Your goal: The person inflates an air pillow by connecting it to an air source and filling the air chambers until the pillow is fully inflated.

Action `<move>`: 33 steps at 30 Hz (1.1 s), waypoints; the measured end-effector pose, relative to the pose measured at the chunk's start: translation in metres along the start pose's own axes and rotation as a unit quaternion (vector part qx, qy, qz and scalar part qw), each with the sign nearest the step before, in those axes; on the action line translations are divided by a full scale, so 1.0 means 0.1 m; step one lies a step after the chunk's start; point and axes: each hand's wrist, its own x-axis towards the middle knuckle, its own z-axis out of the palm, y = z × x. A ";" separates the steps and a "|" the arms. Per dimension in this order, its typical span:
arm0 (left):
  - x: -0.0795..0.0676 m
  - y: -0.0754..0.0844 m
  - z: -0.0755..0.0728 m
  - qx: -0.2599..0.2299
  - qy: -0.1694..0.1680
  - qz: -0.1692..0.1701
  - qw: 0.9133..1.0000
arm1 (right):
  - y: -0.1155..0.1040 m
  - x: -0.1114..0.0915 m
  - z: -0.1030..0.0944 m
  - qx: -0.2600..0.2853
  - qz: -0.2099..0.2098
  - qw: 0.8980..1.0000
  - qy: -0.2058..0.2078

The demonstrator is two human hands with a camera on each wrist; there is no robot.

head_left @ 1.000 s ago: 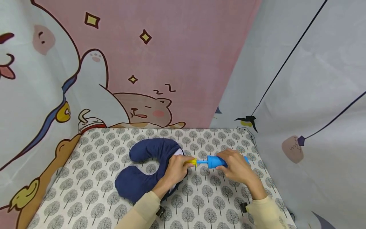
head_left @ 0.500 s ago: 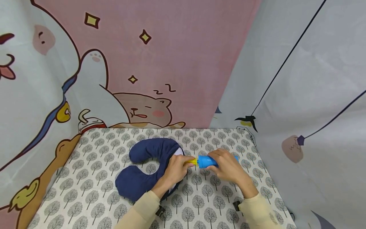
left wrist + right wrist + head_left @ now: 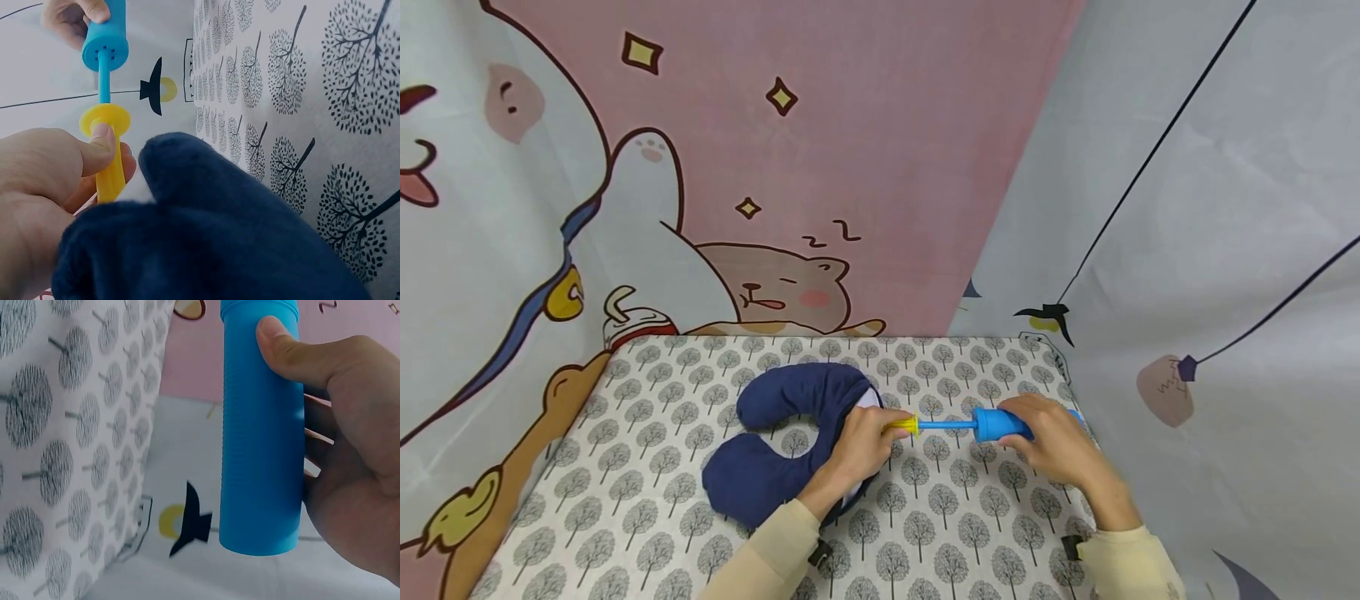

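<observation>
A hand pump, with a blue barrel [image 3: 992, 424] and a yellow flanged end piece [image 3: 106, 119], stretches between both hands. Its thin blue rod [image 3: 949, 425] is drawn out, linking the two parts. My left hand [image 3: 862, 440] pinches the yellow piece between thumb and fingers, right over the outer curve of a navy U-shaped neck pillow [image 3: 747, 479]. The tip of the yellow piece is hidden by the hand and pillow. Wrapped around the barrel, my right hand [image 3: 1051, 440] has its thumb along the side. A pale lining [image 3: 869, 398] shows at the pillow's right edge.
A tree-patterned cloth [image 3: 951, 533] covers the table. Behind it hangs a pink backdrop [image 3: 917, 167] with cartoon animals, and a grey-white curtain [image 3: 1240, 208] closes the right side.
My right hand pushed the barrel left against the yellow piece, then pulled it back right, farther than at first, so more rod shows. The left hand and pillow stayed in place.
</observation>
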 end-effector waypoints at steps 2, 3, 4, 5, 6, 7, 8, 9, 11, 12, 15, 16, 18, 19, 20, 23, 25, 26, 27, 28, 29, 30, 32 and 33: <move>0.00 0.00 0.00 0.001 0.001 -0.001 1.000 | 0.06 -0.04 -0.06 0.003 0.011 1.000 -0.006; 0.00 0.00 0.01 0.002 0.001 -0.002 1.000 | 0.09 -0.06 -0.09 0.006 0.018 1.000 -0.010; 0.00 0.00 0.01 0.001 0.001 -0.002 1.000 | 0.11 -0.08 -0.12 0.007 0.026 1.000 -0.013; 0.00 0.00 0.01 0.001 0.001 -0.002 1.000 | 0.13 -0.09 -0.15 0.010 0.033 0.999 -0.016; 0.00 0.00 0.01 0.000 0.001 -0.003 1.000 | 0.15 -0.11 -0.17 0.013 0.040 0.999 -0.018; 0.00 0.00 0.01 -0.002 0.000 -0.004 1.000 | 0.16 -0.12 -0.18 0.015 0.045 0.999 -0.019; -0.01 0.01 0.01 -0.005 -0.001 -0.005 1.000 | 0.16 -0.13 -0.19 0.016 0.048 0.999 -0.018; -0.01 0.01 0.01 -0.009 -0.002 -0.005 1.000 | 0.16 -0.13 -0.19 0.017 0.049 0.999 -0.017; -0.01 0.01 0.02 -0.019 -0.004 -0.006 1.000 | 0.14 -0.12 -0.18 0.016 0.043 0.999 -0.012; -0.01 0.01 0.02 -0.022 -0.005 -0.005 1.000 | 0.12 -0.11 -0.16 0.014 0.035 0.999 -0.008; -0.01 0.02 0.02 -0.031 -0.003 -0.005 1.000 | 0.02 -0.06 -0.08 0.007 0.007 1.000 0.008; -0.01 0.02 0.02 -0.032 -0.001 -0.005 0.999 | -0.01 -0.04 -0.05 0.002 -0.004 1.000 0.016; -0.01 0.02 0.02 -0.030 0.003 -0.005 1.000 | -0.08 0.01 0.01 -0.007 -0.023 0.999 0.029; -0.01 0.02 0.02 -0.029 0.005 -0.005 1.000 | -0.11 0.03 0.04 -0.010 -0.028 0.999 0.032; -0.02 0.02 0.02 -0.027 0.006 -0.005 1.000 | -0.15 0.06 0.06 -0.014 -0.033 0.999 0.034; -0.02 0.02 0.03 -0.020 0.010 -0.002 1.000 | -0.23 0.13 0.14 -0.010 -0.035 0.999 0.029; -0.01 0.02 0.04 -0.018 0.012 -0.001 1.000 | -0.29 0.18 0.20 -0.007 -0.034 0.999 0.024; -0.01 0.02 0.04 -0.017 0.013 0.000 1.000 | -0.31 0.20 0.22 -0.007 -0.034 0.999 0.022; -0.01 0.02 0.05 -0.018 0.013 -0.001 1.000 | -0.34 0.22 0.25 -0.007 -0.034 0.999 0.021; 0.00 0.02 0.05 -0.019 0.013 -0.001 1.000 | -0.36 0.24 0.28 -0.011 -0.036 0.999 0.021; 0.00 0.02 0.05 -0.019 0.013 -0.002 1.000 | -0.38 0.26 0.30 -0.014 -0.040 0.999 0.022; 0.00 0.02 0.05 -0.020 0.013 -0.003 1.000 | -0.41 0.29 0.33 -0.017 -0.043 0.999 0.023; 0.01 0.03 0.05 -0.018 0.014 -0.003 1.000 | -0.46 0.33 0.37 -0.021 -0.050 0.998 0.027; 0.01 0.03 0.06 -0.017 0.014 -0.002 1.000 | -0.48 0.34 0.39 -0.023 -0.054 0.998 0.028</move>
